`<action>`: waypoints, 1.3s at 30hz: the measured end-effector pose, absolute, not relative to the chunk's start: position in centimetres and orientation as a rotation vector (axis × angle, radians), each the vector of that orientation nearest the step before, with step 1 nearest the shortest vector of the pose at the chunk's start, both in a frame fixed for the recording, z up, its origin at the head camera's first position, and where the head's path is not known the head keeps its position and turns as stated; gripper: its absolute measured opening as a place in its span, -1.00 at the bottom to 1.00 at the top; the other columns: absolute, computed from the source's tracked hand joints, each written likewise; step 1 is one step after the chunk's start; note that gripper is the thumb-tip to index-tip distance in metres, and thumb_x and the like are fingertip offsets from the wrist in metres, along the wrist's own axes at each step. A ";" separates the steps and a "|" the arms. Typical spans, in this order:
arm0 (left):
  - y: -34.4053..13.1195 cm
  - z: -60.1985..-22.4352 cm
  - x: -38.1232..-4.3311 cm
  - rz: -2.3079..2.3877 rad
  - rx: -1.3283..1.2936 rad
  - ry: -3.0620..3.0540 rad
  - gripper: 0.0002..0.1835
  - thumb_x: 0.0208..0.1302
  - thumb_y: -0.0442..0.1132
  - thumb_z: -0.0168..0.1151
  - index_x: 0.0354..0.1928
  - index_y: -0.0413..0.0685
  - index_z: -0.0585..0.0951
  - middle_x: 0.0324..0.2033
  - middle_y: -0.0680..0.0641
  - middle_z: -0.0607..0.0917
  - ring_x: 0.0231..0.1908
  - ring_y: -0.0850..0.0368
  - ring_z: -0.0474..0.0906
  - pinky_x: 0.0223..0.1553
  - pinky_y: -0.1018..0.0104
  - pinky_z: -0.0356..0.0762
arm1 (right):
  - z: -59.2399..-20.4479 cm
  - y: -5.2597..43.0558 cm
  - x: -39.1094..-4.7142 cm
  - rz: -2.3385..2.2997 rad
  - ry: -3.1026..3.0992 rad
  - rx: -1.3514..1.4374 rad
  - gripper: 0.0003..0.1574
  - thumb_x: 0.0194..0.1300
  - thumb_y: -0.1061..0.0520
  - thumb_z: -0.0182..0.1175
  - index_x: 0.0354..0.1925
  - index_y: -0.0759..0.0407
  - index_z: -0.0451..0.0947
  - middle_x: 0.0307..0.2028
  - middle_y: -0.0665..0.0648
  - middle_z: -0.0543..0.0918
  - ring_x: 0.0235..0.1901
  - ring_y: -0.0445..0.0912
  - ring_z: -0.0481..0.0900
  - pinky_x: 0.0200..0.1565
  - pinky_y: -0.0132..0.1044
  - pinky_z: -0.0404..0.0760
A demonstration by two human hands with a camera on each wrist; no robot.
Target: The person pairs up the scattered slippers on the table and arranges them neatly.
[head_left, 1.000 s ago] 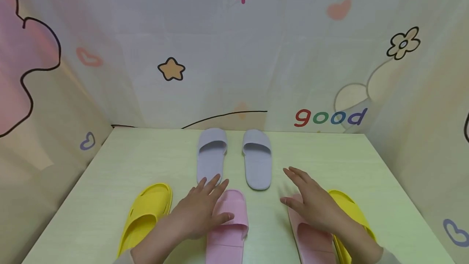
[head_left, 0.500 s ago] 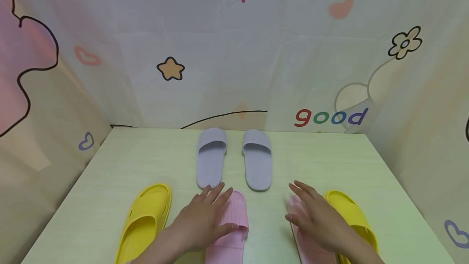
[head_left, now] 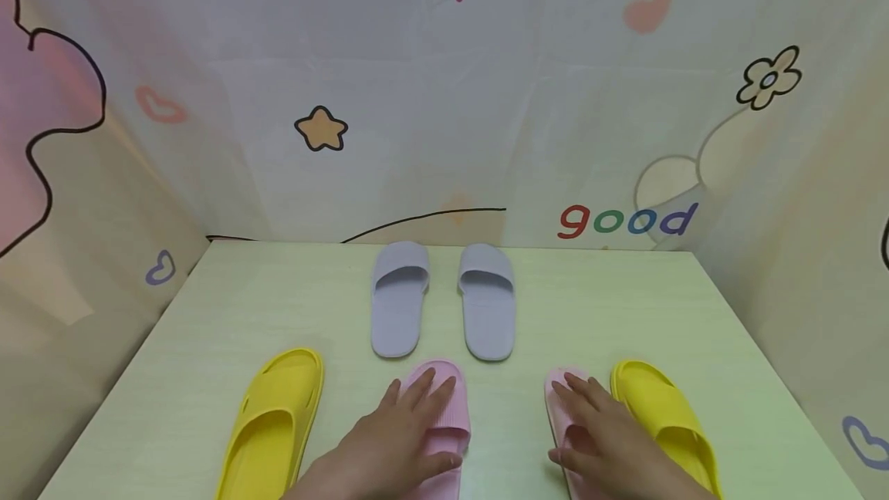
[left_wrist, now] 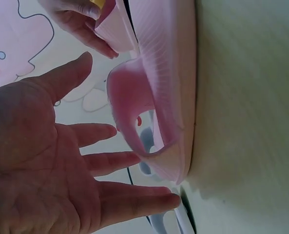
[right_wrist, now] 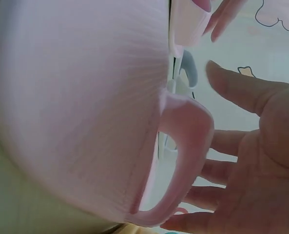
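My left hand point(head_left: 392, 446), fingers straight and spread, is over the strap of the left pink slipper point(head_left: 454, 407). In the left wrist view its palm faces that slipper's strap point(left_wrist: 129, 92), fingertips right at the edge. Over the other pink slipper point(head_left: 554, 400) is my right hand point(head_left: 614, 442), its fingers extended toward the toe and its thumb apart on the inner side. From the right wrist, these fingers point(right_wrist: 210, 197) show beyond the strap opening, partly overlapped by it. Both pink slippers lie toe away from me, and the hands cover much of them.
A yellow slipper point(head_left: 281, 388) lies left of my left hand, its mate point(head_left: 656, 400) just right of my right hand. Two lavender slippers point(head_left: 403, 257) stand further back, side by side on the pale table point(head_left: 292, 299). A printed curtain point(head_left: 417, 99) encloses the back and sides.
Both hands have lowered and drawn back toward me, from near the lavender slippers to over the pink straps. The slippers stay in place.
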State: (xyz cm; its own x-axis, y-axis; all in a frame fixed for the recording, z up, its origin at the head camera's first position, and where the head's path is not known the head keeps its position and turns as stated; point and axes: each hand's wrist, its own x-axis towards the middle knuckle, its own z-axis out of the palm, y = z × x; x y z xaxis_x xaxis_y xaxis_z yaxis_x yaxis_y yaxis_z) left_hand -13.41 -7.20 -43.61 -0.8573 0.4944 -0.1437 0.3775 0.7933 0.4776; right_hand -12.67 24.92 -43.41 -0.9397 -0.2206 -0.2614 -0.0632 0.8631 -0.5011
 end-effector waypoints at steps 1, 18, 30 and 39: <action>-7.1 -43.7 -13.4 0.640 0.671 2.718 -0.04 0.29 0.32 0.32 0.63 0.26 0.17 0.62 -0.14 0.17 0.42 -0.67 0.20 -0.02 -0.57 0.54 | -43.6 24.9 -12.7 -0.713 2.711 -0.201 0.13 0.17 -0.40 0.42 0.59 -0.19 0.24 0.62 0.08 0.16 0.58 0.28 0.12 0.42 0.41 0.26; -6.2 -44.5 -13.2 0.528 0.620 2.711 0.21 -0.02 0.17 0.62 0.64 0.29 0.12 0.65 -0.08 0.10 0.40 -0.65 0.26 -0.12 -0.31 0.70 | -44.3 24.5 -12.7 -0.609 2.741 -0.213 -0.02 0.26 -0.19 0.44 0.55 -0.15 0.30 0.63 0.19 0.13 0.57 0.51 -0.08 0.46 0.50 -0.03; -5.5 -44.8 -12.8 0.466 0.622 2.751 0.27 -0.07 0.17 0.65 0.66 0.22 0.09 0.66 -0.11 0.05 0.41 -0.66 0.22 -0.24 -0.14 0.75 | -45.4 24.4 -12.4 -0.525 2.904 -0.394 0.01 0.18 -0.06 0.51 0.51 0.05 0.35 0.58 0.29 0.22 0.51 0.53 0.08 0.46 0.50 0.00; -4.4 -44.8 -12.7 0.430 0.634 2.775 0.27 -0.07 0.17 0.64 0.65 0.21 0.09 0.66 -0.12 0.06 0.41 -0.66 0.23 -0.43 0.04 0.70 | -45.1 24.0 -12.5 -0.537 2.831 -0.226 0.21 0.20 -0.10 0.49 0.63 0.01 0.09 0.60 0.42 0.04 0.49 0.61 -0.01 0.41 0.57 0.03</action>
State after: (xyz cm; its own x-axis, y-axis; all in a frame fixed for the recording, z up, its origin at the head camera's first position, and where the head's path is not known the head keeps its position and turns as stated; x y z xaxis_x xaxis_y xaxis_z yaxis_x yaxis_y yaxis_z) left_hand -12.69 -4.39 -44.75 -0.8701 0.4564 -0.1860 0.3787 0.8607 0.3402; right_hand -12.49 23.97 -45.08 -0.9565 -0.1970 -0.2149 -0.1047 0.9201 -0.3774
